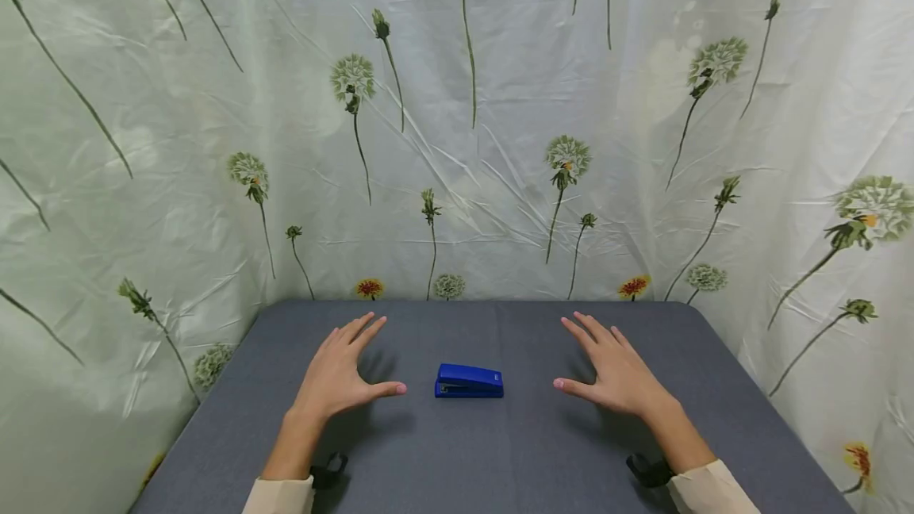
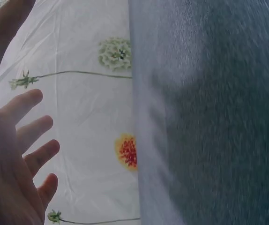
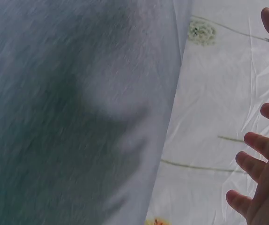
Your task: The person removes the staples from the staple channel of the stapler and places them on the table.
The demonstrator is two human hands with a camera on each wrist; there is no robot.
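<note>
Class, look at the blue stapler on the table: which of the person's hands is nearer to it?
Left, narrowly. The left hand hovers open left of the stapler; the right hand sits slightly farther away.

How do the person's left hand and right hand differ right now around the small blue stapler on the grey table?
The left hand lies left of the small blue stapler, the right hand on the stapler's other side. The left hand's thumb points right toward the stapler; the right hand's thumb points left toward it. The left thumb tip ends nearer the stapler than the right thumb tip. Both hands are open with fingers spread, palms down over the grey table, and neither touches the stapler.
</note>
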